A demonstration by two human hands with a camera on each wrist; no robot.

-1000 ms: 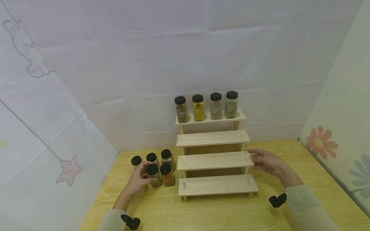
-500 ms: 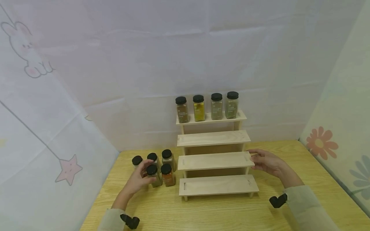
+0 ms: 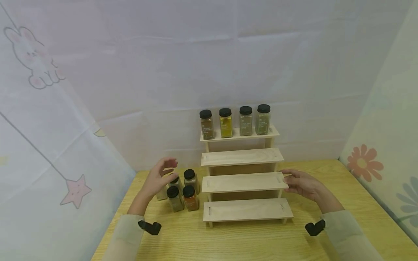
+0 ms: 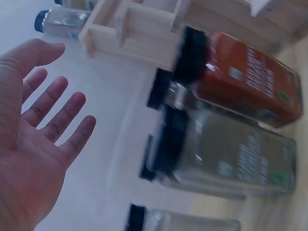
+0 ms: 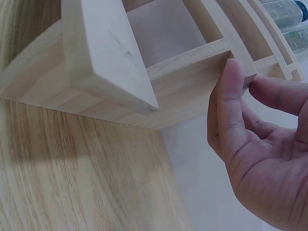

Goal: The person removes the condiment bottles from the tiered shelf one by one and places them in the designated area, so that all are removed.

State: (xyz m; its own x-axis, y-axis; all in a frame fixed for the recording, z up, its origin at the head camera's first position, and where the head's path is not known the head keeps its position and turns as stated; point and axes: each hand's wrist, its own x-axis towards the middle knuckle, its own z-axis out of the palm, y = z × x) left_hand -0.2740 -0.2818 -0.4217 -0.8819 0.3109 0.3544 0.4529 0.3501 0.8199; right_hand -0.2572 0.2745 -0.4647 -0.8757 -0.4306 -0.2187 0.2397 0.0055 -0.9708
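Pinching pale four-tier rack (image 3: 243, 182): right hand (image 3: 304, 185). Left hand (image 3: 157, 178) unfurled near black-capped jars (image 3: 191, 201), contents apparently powdery.

On the left-wrist frame's right, black-lidded square glass jars (image 4: 226, 82) bear green rings (image 4: 285, 97); their white lettering (image 4: 260, 72) is illegible.

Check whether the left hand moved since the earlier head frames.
Yes. Up the head picture, against the wooden rack: the left hand is now clear of the front-left table jar, which its fingers earlier bracketed.
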